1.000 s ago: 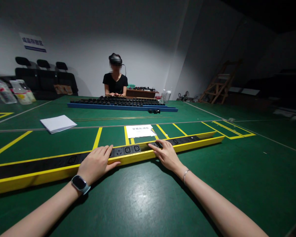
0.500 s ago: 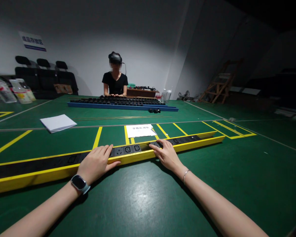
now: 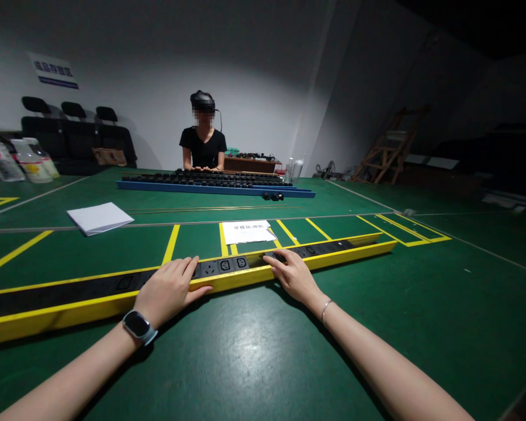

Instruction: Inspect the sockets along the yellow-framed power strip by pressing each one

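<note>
A long yellow channel [image 3: 236,280] lies slantwise across the green table [image 3: 245,351], with black power socket modules [image 3: 225,265] set in a row inside it. My left hand [image 3: 166,289] wraps over the channel, thumb along the near wall and fingers across the top on the modules. To the right, my right hand [image 3: 294,273] reaches over the near wall, its bent fingers on a black module partly hidden beneath them. Between my hands, a short gap shows in the row, just left of my right fingertips.
Beyond the channel are a printed paper label [image 3: 245,233], a folded white sheet [image 3: 100,218] and thin rods [image 3: 201,209]. Blue channels [image 3: 179,188] with many black modules lie farther back, before a seated person [image 3: 203,146]. Bottles [image 3: 30,161] stand far left.
The whole view has shifted slightly, so everything sits a little farther left. Both hands keep their places on the channel, and the gap looks about the same.
</note>
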`<state>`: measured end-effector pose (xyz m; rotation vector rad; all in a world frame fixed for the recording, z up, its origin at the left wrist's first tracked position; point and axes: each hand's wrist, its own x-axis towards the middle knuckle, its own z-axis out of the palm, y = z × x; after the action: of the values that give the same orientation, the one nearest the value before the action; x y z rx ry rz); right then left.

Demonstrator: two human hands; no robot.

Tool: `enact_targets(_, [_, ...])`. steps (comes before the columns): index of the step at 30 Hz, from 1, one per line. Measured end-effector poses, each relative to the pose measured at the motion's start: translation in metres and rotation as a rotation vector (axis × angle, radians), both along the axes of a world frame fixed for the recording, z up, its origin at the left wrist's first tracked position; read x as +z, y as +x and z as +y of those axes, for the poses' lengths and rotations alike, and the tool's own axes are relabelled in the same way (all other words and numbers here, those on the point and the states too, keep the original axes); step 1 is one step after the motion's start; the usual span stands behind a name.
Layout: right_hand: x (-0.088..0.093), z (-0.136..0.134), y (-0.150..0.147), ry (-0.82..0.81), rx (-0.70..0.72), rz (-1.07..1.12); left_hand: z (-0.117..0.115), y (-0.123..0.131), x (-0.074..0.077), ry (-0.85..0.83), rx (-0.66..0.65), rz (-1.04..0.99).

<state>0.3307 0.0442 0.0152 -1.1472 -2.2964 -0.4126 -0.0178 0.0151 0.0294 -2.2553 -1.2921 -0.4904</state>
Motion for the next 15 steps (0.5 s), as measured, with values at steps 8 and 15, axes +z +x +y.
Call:
enact_targets(8, [0.0034,-0.0023,-0.0012,0.014,-0.025,-0.008,0.0016,0.0002,-0.0017,0.011,0.008,0.002])
enact_targets(15, [0.002,-0.0022,-0.0017,0.036,-0.063,-0.018,0.0006,0.0007,-0.0004,-0.001,0.004,-0.011])
